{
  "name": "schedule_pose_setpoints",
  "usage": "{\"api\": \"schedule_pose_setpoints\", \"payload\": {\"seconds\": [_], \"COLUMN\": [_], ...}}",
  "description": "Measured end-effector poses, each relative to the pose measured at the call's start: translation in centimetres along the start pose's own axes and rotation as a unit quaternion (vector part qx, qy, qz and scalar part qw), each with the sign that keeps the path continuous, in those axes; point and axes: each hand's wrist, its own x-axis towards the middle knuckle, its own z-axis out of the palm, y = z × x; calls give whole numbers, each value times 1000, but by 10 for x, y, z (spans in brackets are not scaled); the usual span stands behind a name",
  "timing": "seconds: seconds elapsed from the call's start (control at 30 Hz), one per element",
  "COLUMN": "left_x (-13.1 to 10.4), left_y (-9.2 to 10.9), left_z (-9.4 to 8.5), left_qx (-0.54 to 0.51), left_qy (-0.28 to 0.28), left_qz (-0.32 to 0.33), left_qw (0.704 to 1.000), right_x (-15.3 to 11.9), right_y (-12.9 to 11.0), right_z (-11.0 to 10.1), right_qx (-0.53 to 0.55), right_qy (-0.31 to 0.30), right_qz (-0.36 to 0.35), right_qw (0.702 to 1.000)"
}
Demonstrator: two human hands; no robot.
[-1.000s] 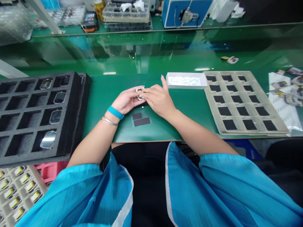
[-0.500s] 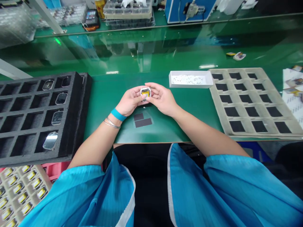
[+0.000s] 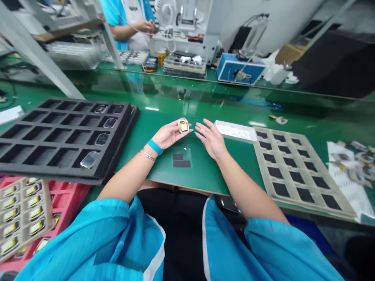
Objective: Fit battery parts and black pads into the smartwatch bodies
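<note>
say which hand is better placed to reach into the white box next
Most likely the right hand: it looks empty, its fingers are extended, and it is nearer the white box. The left hand, farther off, holds the watch case.

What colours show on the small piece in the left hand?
The piece is mainly yellow and white, seen in the head view.

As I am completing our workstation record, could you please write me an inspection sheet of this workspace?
Surface: green table, glossy, with dark patches on clear film.
Work things: small case, yellow and white inside.
Clutter: loose parts on paper, far right.
Hands: left hand holds the case; right hand open, apart from it.
Cables: white cord at the back.
Surroundings: black tray left; beige tray right, white box beside it; co-worker's hands beyond the table.
</note>
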Motion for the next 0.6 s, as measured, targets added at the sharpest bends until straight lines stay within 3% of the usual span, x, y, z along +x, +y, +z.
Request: {"api": "schedule_pose_setpoints", "payload": {"seconds": [0.1,0.2,0.27,0.4,0.53,0.6], "left_x": [-23,-48,-64,-99,-146,-169], "left_y": [13,15,14,17,31,44], "left_z": [-5,-13,-18,-25,-38,-52], "left_qx": [27,181,311,511,619,638], "left_qy": [-5,64,135,240,301,370], "left_qz": [52,160,240,330,347,324], "left_qw": [998,968,910,756,637,592], "right_x": [-2,-2,-3,-7,-9,-10], "right_y": [-8,-7,-5,-4,-7,-9], "right_z": [-1,2,5,11,12,12], "right_qx": [22,11,4,-10,-22,-23], "right_qy": [44,60,67,70,81,88], "right_qz": [-5,-8,-3,19,26,22], "right_qw": [999,998,998,997,996,996]}}
